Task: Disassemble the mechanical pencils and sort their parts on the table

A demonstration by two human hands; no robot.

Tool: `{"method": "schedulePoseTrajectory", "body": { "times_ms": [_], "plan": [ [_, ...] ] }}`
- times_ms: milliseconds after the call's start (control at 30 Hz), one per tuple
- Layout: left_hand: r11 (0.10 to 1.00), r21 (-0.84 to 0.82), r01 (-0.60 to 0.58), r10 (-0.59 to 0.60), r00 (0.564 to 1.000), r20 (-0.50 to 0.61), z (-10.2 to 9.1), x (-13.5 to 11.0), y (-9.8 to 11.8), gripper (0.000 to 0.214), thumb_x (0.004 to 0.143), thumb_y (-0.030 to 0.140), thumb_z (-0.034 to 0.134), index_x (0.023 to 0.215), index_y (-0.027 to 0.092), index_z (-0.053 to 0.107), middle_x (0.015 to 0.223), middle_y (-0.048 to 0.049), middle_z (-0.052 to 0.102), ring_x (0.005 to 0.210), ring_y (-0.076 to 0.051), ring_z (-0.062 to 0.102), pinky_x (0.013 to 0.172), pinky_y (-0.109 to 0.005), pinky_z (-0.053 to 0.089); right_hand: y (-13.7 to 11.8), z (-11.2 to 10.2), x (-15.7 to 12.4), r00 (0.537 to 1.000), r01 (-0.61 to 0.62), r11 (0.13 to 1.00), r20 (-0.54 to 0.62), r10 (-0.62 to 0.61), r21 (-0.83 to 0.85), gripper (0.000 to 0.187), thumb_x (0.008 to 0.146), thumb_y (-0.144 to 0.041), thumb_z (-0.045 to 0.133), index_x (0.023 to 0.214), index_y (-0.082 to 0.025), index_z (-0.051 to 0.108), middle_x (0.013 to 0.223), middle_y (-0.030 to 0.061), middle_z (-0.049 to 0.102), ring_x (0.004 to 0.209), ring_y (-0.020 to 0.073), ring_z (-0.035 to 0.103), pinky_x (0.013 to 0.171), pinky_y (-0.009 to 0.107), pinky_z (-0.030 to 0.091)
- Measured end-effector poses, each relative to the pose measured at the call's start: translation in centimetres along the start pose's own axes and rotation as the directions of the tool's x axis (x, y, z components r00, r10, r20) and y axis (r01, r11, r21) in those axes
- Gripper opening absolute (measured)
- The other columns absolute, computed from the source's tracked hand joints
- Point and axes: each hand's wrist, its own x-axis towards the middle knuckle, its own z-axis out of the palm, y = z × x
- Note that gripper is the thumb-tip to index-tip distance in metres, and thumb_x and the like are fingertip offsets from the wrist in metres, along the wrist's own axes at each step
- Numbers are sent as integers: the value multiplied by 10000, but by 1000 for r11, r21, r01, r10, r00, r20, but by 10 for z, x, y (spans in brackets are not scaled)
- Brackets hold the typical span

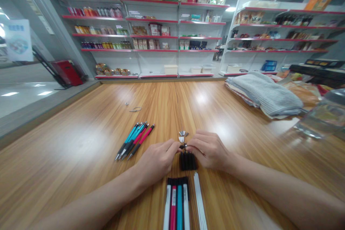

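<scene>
My left hand pinches a small black pen part between thumb and fingertips. Opposite it, my right hand is closed in a pinch, its fingertips close to the black part with a tiny silver glint at them. Just below the fingertips lies a row of black rubber pen grips. Beyond them sit several silver cone tips and small white pieces. Nearer me are pen barrels in white, red and blue, beside several thin white refills.
Several blue and red pens lie in a group on the left of the wooden table. A thin wire loop is behind them. Folded striped cloth and a clear container stand right. Stocked shelves line the back.
</scene>
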Motion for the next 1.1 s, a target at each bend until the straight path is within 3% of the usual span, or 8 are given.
{"method": "schedulePoseTrajectory", "body": {
  "times_ms": [133, 233, 367, 533, 733, 833, 933, 1100],
  "plan": [
    [993, 24, 117, -118, 993, 19, 3, 0, -7, 200, 977, 196, 329, 1018, 186, 524, 855, -32, 605, 775, -167, 605, 652, -274, 443, 5, -1, 0, 987, -161, 982, -37, 158, -94, 115, 894, -185, 527, 799, -161, 588, 728, 35, 605, 674, 149, 468, 652, 294, 362],
    [976, 54, 212, -213, 977, 7, 4, 1, -12, 217, 981, 246, 335, 1000, 187, 543, 858, -43, 623, 780, -182, 618, 656, -286, 441, 14, -1, -2, 944, -323, 920, -10, 329, -220, 182, 900, -204, 509, 746, -164, 597, 699, 45, 597, 709, 169, 501, 658, 300, 362],
    [958, 52, 283, -284, 959, 2, 3, 3, -15, 219, 979, 274, 345, 987, 191, 547, 884, -45, 640, 797, -193, 629, 644, -291, 434, 25, -1, -5, 903, -404, 869, 27, 429, -286, 217, 902, -217, 508, 724, -170, 622, 725, 51, 613, 752, 177, 540, 688, 301, 380],
    [943, -51, 329, -332, 941, -68, 6, 11, -20, 209, 974, 333, 374, 1008, 201, 532, 943, -37, 659, 804, -181, 635, 663, -282, 441, 40, 5, 5, 930, -367, 917, -58, 362, -155, 186, 922, -251, 503, 841, -167, 649, 782, 52, 621, 778, 168, 552, 726, 293, 407],
    [961, -157, 228, -251, 958, -141, 19, 33, -38, 227, 948, 350, 454, 1093, 197, 538, 993, -50, 670, 818, -171, 638, 704, -270, 455, 48, 21, 22, 963, -261, 964, -77, 257, -55, 175, 921, -258, 514, 841, -169, 641, 778, 53, 618, 762, 165, 548, 711, 294, 416],
    [973, -179, 147, -171, 977, -129, 20, 37, -40, 207, 951, 302, 452, 1105, 208, 554, 980, -47, 657, 847, -164, 623, 698, -253, 447, 43, 23, 21, 971, -232, 972, -66, 229, -41, 166, 922, -251, 513, 841, -171, 634, 782, 53, 619, 769, 163, 543, 712, 293, 416],
    [977, -194, 89, -113, 987, -114, 17, 36, -40, 169, 945, 301, 466, 990, 197, 592, 874, -38, 637, 785, -151, 597, 651, -245, 422, 38, 22, 19, 980, -194, 980, -51, 191, -44, 163, 925, -247, 509, 846, -175, 633, 788, 54, 622, 773, 162, 543, 710, 289, 416],
    [944, -316, 93, -154, 973, -174, 11, 35, -36, 160, 926, 296, 514, 1026, 191, 579, 905, -39, 636, 823, -148, 590, 717, -258, 439, 34, 22, 20, 987, -159, 983, -45, 155, -93, 170, 929, -253, 502, 859, -174, 636, 789, 54, 616, 785, 165, 538, 722, 289, 410]
  ]
}}
